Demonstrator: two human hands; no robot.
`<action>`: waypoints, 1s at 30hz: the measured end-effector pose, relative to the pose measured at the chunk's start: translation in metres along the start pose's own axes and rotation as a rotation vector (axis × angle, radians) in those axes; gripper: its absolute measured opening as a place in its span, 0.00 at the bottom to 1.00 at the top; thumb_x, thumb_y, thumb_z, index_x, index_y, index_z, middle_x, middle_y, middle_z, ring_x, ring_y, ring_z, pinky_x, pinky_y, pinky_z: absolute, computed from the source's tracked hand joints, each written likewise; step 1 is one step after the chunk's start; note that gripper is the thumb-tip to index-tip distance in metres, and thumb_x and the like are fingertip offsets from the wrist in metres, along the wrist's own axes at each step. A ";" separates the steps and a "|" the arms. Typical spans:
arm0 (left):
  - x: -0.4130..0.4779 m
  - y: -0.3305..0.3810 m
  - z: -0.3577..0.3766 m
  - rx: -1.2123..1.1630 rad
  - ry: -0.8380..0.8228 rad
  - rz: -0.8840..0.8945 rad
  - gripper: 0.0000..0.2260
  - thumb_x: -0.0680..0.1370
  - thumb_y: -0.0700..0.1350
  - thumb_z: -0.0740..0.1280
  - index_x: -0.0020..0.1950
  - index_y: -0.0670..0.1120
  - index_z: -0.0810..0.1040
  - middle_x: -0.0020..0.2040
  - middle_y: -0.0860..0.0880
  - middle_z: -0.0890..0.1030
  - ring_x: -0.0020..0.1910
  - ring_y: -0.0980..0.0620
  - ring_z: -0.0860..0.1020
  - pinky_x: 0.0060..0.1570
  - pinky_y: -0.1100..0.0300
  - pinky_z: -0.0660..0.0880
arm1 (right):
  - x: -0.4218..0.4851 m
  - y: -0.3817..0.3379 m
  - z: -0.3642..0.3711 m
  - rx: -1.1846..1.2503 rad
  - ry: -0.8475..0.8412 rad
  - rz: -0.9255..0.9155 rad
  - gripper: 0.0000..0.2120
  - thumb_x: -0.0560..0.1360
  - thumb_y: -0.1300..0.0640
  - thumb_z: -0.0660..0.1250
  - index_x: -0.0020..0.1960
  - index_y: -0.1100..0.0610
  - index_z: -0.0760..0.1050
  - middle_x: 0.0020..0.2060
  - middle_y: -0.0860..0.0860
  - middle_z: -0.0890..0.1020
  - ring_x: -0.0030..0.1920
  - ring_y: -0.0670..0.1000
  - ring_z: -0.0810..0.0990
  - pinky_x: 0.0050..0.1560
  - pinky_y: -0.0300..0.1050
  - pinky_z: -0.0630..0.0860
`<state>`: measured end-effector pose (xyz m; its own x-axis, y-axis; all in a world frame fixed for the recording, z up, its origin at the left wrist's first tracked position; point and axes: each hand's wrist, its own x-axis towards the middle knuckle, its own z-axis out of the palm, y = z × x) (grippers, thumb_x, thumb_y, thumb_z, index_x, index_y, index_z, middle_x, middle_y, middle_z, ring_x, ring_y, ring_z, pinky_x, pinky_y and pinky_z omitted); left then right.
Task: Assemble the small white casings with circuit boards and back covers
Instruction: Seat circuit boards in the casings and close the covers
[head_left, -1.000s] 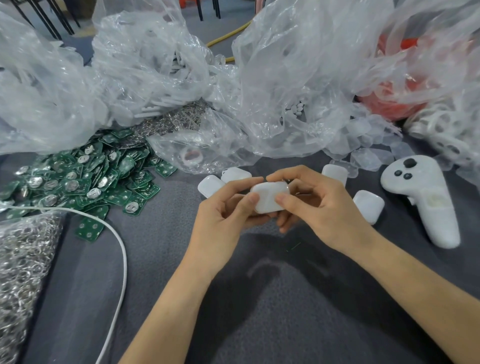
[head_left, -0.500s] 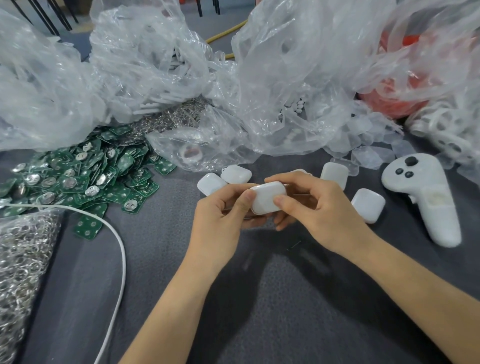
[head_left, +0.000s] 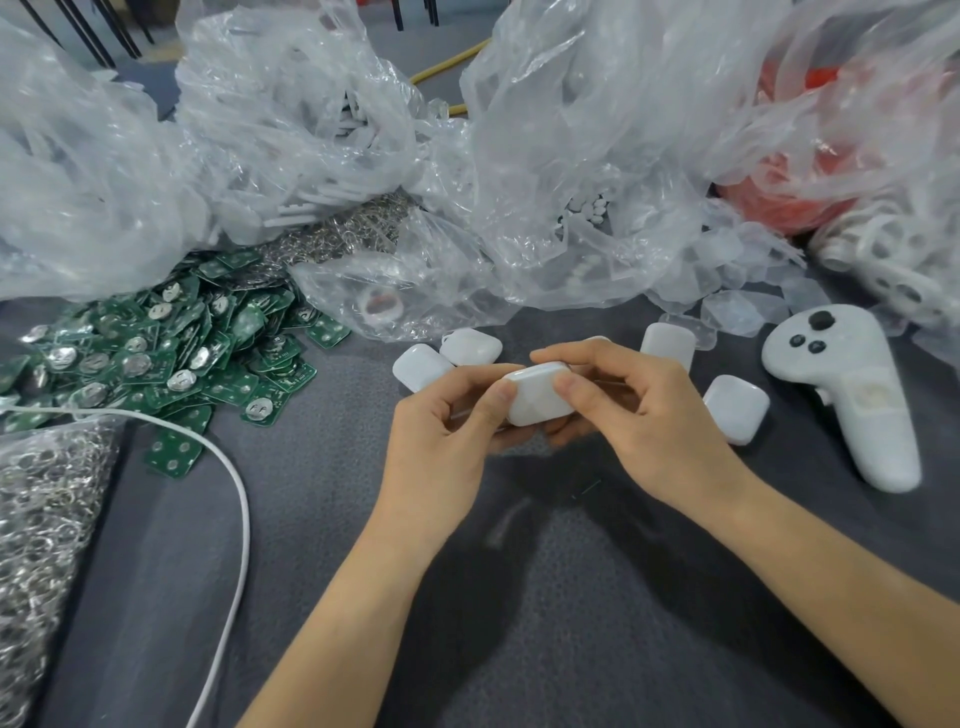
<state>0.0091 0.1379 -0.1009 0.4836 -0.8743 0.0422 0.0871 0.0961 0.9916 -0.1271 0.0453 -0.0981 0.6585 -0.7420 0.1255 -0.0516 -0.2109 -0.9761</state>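
- While it is held in the air just above the middle of the grey tabletop (head_left: 311, 597), a small white casing (head_left: 540, 397) sits pinched between both hands.
- Left hand (head_left: 441, 431): the thumb presses on the casing's left end and the fingers curl underneath it.
- Right hand (head_left: 649, 415): the thumb sits on the right end, the forefinger arches over the far edge, and the other fingers curl below.
- This two-sided squeeze looks like the way to snap a back cover home; whether the seam is fully closed cannot be seen.
- The casing's broad, smooth face tilts up toward the viewer. Its long axis appears to run left to right, from thumb to thumb.
- Several finished-looking casings (head_left: 735, 408) lie on the tabletop just beyond and to the right of the hands, probably set aside as done.
- Green circuit boards (head_left: 156, 353) are heaped toward the left edge, likely kept within easy reach.
- Clear plastic bags (head_left: 311, 130) of parts crowd the far edge.
- A white handheld controller (head_left: 852, 395) lies near the right edge.
- A white cable (head_left: 234, 493) curves across the left side, beside a bag of small metal rings (head_left: 41, 519).
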 end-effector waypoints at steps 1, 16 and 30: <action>0.000 0.000 0.000 0.003 0.006 0.007 0.11 0.78 0.36 0.64 0.46 0.48 0.84 0.43 0.49 0.85 0.46 0.53 0.83 0.42 0.62 0.80 | 0.000 -0.001 0.001 -0.008 0.002 -0.003 0.10 0.77 0.58 0.65 0.57 0.54 0.79 0.44 0.51 0.84 0.40 0.52 0.85 0.43 0.48 0.83; -0.003 -0.003 0.004 0.172 0.014 0.061 0.04 0.76 0.42 0.69 0.49 0.48 0.82 0.42 0.50 0.85 0.43 0.49 0.84 0.43 0.52 0.82 | -0.001 -0.004 0.006 -0.197 0.069 -0.063 0.08 0.77 0.58 0.66 0.54 0.54 0.80 0.43 0.48 0.84 0.42 0.45 0.83 0.42 0.41 0.81; -0.001 -0.001 0.003 0.136 0.085 0.060 0.07 0.75 0.41 0.69 0.43 0.54 0.82 0.39 0.52 0.84 0.39 0.55 0.83 0.36 0.63 0.79 | 0.001 -0.006 0.004 0.059 -0.104 0.032 0.13 0.75 0.64 0.67 0.57 0.51 0.78 0.44 0.52 0.84 0.39 0.51 0.85 0.40 0.37 0.80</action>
<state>0.0062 0.1369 -0.1019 0.5564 -0.8252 0.0969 -0.0599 0.0764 0.9953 -0.1234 0.0487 -0.0925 0.7317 -0.6772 0.0780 -0.0316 -0.1479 -0.9885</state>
